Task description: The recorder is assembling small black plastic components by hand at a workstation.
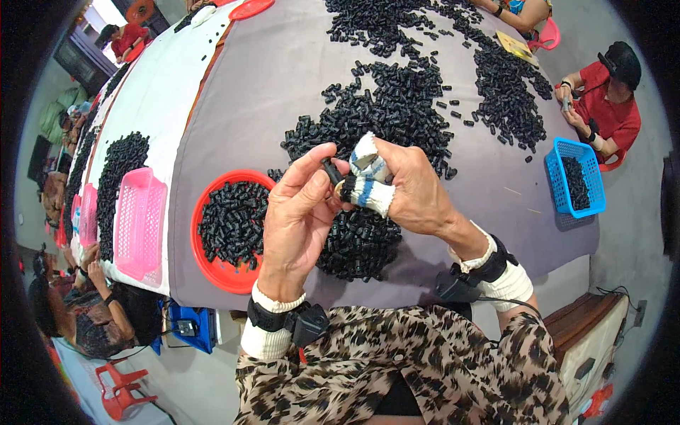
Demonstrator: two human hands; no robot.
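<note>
A small black plastic piece (331,171) is pinched between the thumb and forefinger of the left hand (301,212), held above the grey table (269,92). The piece is short, dark and roughly tube-shaped; finer detail cannot be made out. A second black piece (347,190) is pinched by the right hand (411,191), whose thumb and forefinger are wrapped in white cloth tape with blue stripes. The two pieces are held just beside each other, at the centre of the view; whether they touch cannot be told.

A red round tray (227,273), partly filled with the same black pieces, is seen at 9 o'clock from the hands. A heap of black pieces (358,244) lies directly beneath the hands and is partly hidden by them. A larger spread of black pieces (404,106) is scattered at 12 o'clock. A blue basket (563,152) holding a few pieces is placed at 3 o'clock, near the table edge. A pink basket (138,223) rests at 9 o'clock, beyond the red tray, on a white cloth (163,78).

Both wrists are covered by white bands and black strapped devices. A person in a red shirt (613,106) is seated at 2 o'clock. Another person (92,312) at 8 o'clock is partly cut off by the dark rim.
</note>
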